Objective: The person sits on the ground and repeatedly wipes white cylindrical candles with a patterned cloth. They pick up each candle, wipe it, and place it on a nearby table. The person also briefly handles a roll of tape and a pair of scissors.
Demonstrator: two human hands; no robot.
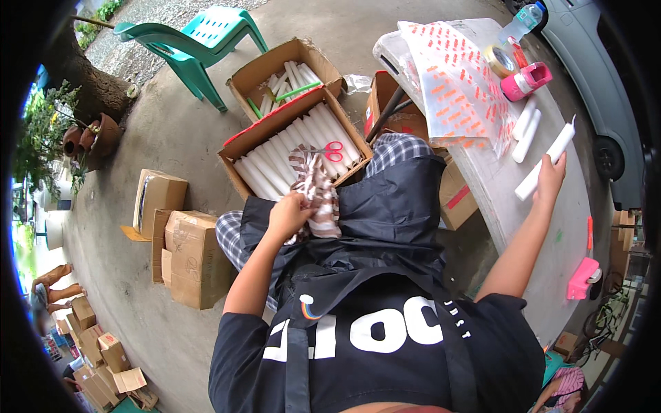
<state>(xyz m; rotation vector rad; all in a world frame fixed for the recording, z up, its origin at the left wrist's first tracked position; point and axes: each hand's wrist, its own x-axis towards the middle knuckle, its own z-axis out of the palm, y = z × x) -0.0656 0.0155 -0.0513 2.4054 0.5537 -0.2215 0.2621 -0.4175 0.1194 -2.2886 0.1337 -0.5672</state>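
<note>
My right hand (551, 177) is closed around a white candle (559, 143) with a short wick at its upper end, held over the right side of the table. In my left hand (288, 215) a brown-and-white striped cloth (322, 206) is bunched over my lap. Just ahead of that cloth stands a cardboard box (237, 176) filled with rows of white candles (272, 165). Red-handled scissors (334, 151) lie on top of them. Two shorter white candles (527, 136) rest on the table close to the held one.
The pale table (475, 186) carries printed plastic bags (451, 89), a tape roll (500, 60), pink tape dispensers (527, 81) and a water bottle (521, 22). Another candle box (258, 65), a green chair (206, 41) and cardboard boxes (196, 258) stand on the concrete floor.
</note>
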